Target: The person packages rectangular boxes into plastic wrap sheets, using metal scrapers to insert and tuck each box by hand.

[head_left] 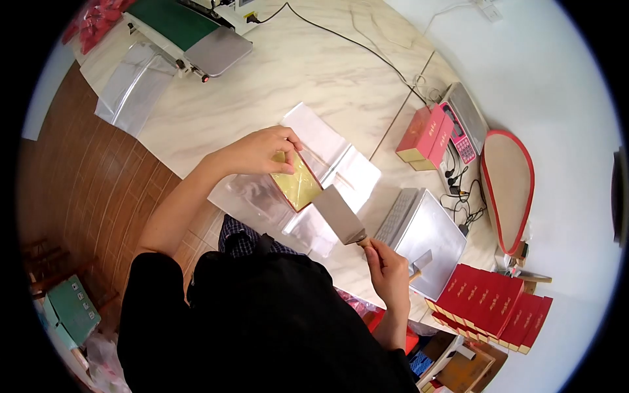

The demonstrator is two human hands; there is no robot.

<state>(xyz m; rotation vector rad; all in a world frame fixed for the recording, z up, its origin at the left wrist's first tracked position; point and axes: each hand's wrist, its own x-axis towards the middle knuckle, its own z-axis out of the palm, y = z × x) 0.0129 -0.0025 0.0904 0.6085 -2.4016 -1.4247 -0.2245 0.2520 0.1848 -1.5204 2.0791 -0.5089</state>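
My left hand (272, 152) is closed on the upper end of an open box with a red rim and a yellow, shiny inside (300, 186). The box rests on clear plastic bags (249, 196) spread over the table. In my right hand (388, 270) is the wooden handle of a scraper (338, 215). Its wide metal blade points up and left, with the far corner at the lower right edge of the box. Whether blade and box touch, I cannot tell.
Right of the bags lies a metal tray (429, 242) with a second scraper. Red boxes (481, 298) fill the lower right. A pink-and-red box (424, 137) stands by a scale (462, 124). A machine with a green belt (173, 23) is at the top left.
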